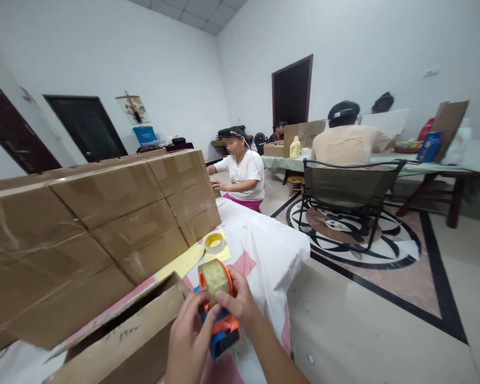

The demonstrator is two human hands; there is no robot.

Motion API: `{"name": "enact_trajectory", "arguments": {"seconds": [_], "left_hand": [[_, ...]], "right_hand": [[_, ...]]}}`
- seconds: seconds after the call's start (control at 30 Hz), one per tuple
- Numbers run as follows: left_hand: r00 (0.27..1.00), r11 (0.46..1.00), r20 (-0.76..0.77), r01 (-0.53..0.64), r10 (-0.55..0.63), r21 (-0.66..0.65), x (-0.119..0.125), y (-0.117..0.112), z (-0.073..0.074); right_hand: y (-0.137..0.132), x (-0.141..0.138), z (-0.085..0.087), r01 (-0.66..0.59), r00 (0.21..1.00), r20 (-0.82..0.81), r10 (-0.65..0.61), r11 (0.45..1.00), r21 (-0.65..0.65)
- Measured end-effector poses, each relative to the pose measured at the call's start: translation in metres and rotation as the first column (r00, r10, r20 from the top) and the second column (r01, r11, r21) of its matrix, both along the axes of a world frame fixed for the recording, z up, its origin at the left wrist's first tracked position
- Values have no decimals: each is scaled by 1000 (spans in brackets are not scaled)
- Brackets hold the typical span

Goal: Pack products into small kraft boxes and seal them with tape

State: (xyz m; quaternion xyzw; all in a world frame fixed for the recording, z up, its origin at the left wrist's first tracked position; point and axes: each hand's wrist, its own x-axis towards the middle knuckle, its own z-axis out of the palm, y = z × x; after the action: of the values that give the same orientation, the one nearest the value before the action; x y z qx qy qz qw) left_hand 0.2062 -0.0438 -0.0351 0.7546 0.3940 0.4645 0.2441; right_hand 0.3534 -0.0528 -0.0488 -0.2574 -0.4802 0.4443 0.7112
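Orange tape dispenser point(220, 314) — both hands' fingers point(224, 300) on its roll point(215, 277)

Left of the tape gun point(218, 309), a wall of stacked cardboard boxes point(104, 224) blocks the way, and an open box point(136, 330) closes in just beside it on the near left. Beyond the tape gun, a tape roll point(215, 242) lies on the bench point(272, 245). To the tape gun's right the bench cloth is bare to its edge.
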Motion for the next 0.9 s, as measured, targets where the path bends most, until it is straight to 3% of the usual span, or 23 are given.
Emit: {"name": "enact_trajectory", "arguments": {"seconds": [0.07, 0.23, 0.37, 0.5, 0.6, 0.73, 0.9], "left_hand": [[1000, 1000, 14, -3, 3, 0, 2, 0, -4], [998, 998, -9, -57, 57, -1, 2, 4, -9], [990, 991, -95, -114, 108, -62, -3, 4, -5], [933, 970, -264, -242, 244, 40, -1, -2, -10], [953, 990, -267, -132, 141, 51, 7, -8, -21], [999, 997, -49, -20, 17, -71, 20, -18, -28], [999, 989, 32, 36, -32, -145, 27, -40, -26]], "right_hand": [[-2, -2, 0, 28, 999, -34, -28, 1000, 4], [-11, -11, 1, -128, 991, -27, 129, 991, 37], [-8, -19, -4, -74, 997, 3, 74, 997, -3], [1, -19, -20, 13, 996, -91, -25, 992, -128], [5, -14, -35, 121, 978, -145, -148, 976, -179], [12, -9, -51, 305, 937, -120, -330, 934, -188], [24, 1, -52, 403, 888, -163, -431, 898, -177]]}}
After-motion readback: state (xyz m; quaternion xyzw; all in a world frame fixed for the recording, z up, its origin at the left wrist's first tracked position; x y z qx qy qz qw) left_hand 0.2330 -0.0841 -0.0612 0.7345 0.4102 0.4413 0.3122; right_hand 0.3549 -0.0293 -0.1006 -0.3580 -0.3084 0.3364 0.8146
